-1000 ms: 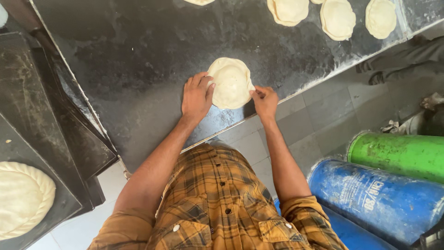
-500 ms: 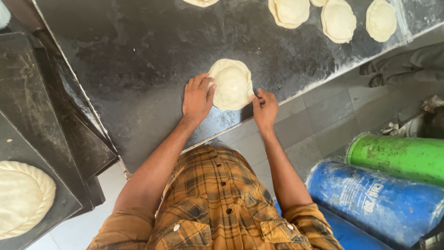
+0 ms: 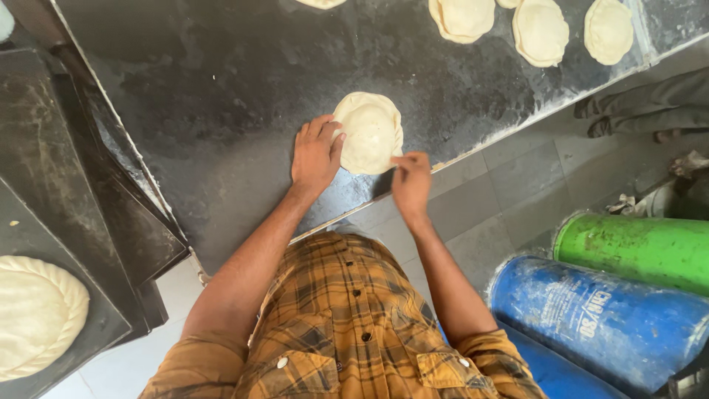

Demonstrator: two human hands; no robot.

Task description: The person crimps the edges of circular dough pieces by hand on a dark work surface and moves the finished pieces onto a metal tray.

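On counter (image 3: 221, 111) | left hand (image 3: 316, 151) flat, touching dough disc (image 3: 369, 133)

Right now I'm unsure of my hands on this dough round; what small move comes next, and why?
Probably pinch the near-right edge inward: your right hand touches the rim of the pale, flat dough round on the dark floured metal table, while your left hand steadies its left side.
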